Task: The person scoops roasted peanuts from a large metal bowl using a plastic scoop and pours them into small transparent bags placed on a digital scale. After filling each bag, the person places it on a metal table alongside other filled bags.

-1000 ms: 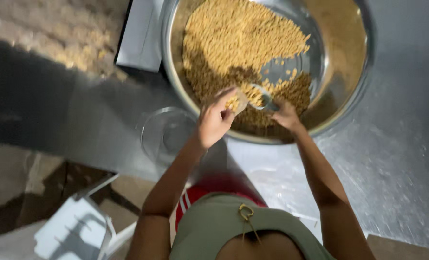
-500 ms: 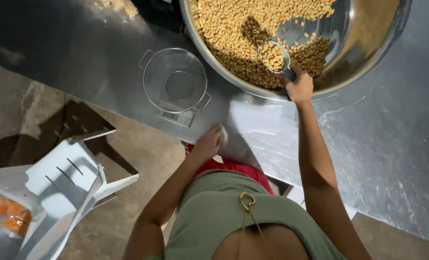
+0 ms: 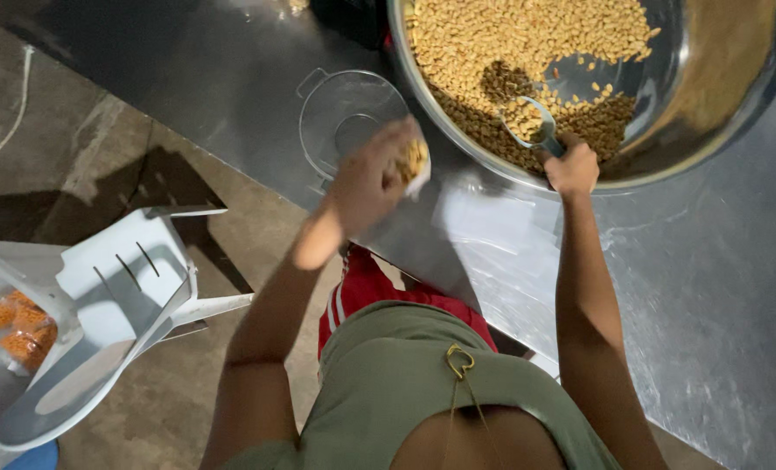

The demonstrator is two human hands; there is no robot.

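Peanuts point(image 3: 527, 39) are heaped in a large steel bowl point(image 3: 728, 113) that rests on a grey metal table point(image 3: 710, 287), as seen from the head camera, the only view given. A small scoop point(image 3: 532, 122) is held in the right hand point(image 3: 571, 165), whose fingers are clamped around its short handle; the scoop's cup is loaded with nuts and lies low among the heap near the bowl's near wall. Its long axis runs from the hand up and to the left in the picture, the cup pointing away from the body toward the bowl's middle. A small clear bag point(image 3: 412, 164), partly filled with nuts, is gripped by the left hand point(image 3: 366, 183), with the fingers closed around it, just above the table between the bowl and a round clear plastic container point(image 3: 344, 122). The left hand is blurred, so the bag's mouth cannot be made out. Nuts could be spilled onto the table or the floor if the loaded scoop were tipped, or if the bag were held slackly and its opening sagged. A white plastic chair point(image 3: 118, 296) is seen at the left, beside an orange-filled packet point(image 3: 22, 326).
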